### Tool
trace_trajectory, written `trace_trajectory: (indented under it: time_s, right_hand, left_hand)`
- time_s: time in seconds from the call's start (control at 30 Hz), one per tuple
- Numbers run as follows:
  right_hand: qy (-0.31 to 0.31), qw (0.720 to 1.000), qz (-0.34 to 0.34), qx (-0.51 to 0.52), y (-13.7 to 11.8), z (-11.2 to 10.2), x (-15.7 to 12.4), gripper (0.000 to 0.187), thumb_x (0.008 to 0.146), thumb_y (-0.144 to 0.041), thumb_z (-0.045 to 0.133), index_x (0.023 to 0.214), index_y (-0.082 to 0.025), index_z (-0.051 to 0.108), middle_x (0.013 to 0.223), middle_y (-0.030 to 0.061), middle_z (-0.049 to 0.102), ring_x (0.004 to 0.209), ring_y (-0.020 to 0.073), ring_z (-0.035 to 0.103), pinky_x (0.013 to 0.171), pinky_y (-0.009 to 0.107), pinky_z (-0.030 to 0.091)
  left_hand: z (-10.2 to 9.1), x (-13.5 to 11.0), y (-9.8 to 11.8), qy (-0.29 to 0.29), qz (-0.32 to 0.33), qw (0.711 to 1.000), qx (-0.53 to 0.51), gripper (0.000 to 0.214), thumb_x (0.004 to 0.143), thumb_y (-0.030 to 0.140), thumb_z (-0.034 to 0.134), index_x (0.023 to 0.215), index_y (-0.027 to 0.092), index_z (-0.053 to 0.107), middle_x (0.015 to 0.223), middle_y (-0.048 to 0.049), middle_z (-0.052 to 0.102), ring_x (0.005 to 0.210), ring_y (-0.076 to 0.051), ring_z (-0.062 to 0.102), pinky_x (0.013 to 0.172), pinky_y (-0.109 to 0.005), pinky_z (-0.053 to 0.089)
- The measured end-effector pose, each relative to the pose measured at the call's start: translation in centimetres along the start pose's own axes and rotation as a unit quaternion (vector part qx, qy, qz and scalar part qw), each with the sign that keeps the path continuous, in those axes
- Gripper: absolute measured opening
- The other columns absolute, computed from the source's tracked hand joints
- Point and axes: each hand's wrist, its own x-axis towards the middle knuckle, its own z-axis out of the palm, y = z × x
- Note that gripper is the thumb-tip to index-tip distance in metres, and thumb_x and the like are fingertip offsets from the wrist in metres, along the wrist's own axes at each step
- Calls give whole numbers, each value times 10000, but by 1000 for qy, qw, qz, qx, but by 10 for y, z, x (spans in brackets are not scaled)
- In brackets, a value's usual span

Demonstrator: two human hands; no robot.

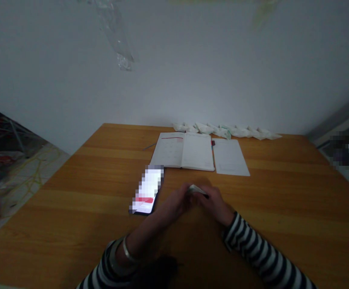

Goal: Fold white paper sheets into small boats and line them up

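Note:
Above the middle of the table, my left hand (180, 200) and my right hand (215, 200) are brought together. Between them they grip a small piece of folded white paper (196, 189), mostly covered by the fingers. Both hands are closed around its ends. A dark spot shows at its right end, too small to make out. Left of my left hand lies a phone (148, 188) with its screen lit. Beyond the hands, an open notebook (196, 150) rests flat, and a blank white sheet (231, 156) lies along its right side.
Along the wall runs a row of white crumpled or folded paper pieces (207, 128), one with a greenish mark. A thin pen-like stick (149, 147) lies left of the notebook. The wooden table (282, 192) meets a pale wall; clutter stands on the floor at left.

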Motion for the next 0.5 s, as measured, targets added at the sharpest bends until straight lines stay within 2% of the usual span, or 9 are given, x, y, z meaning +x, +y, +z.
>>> trace_trajectory:
  time_s: [0.13, 0.27, 0.37, 0.5]
  right_hand:
    - [-11, 1000, -21, 13, -3, 1, -1, 371, 1037, -361, 359, 833, -199, 622, 673, 17, 627, 572, 133, 547, 571, 248, 398]
    - [-4, 999, -16, 34, -6, 1, -1, 373, 1034, -363, 353, 779, -208, 577, 627, 8, 599, 540, 132, 544, 549, 242, 404]
    - [20, 999, -2, 49, -9, -1, -1, 413, 1038, -400, 340, 762, -206, 579, 613, 4, 593, 544, 132, 549, 556, 242, 414]
    - [41, 996, 17, 73, -10, -3, 0, 469, 1030, -482, 361, 727, -197, 577, 590, -5, 577, 534, 122, 539, 554, 237, 410]
  left_hand:
    - [-4, 1, 6, 39, -5, 999, -12, 212, 870, 189, 547, 1081, 177, 535, 866, -47, 693, 735, -170, 634, 675, -268, 481]
    - [-6, 0, 1, 67, -64, 989, 113, 187, 863, 128, 483, 994, 161, 612, 755, -50, 688, 653, -185, 618, 610, -271, 423]
    - [-9, -1, -3, 87, -101, 972, 195, 228, 932, 188, 439, 871, 160, 657, 715, -62, 691, 620, -182, 607, 583, -266, 375]
    - [-12, 0, -1, 96, -108, 972, 187, 306, 962, 269, 454, 804, 156, 690, 653, -41, 674, 591, -159, 594, 589, -250, 382]
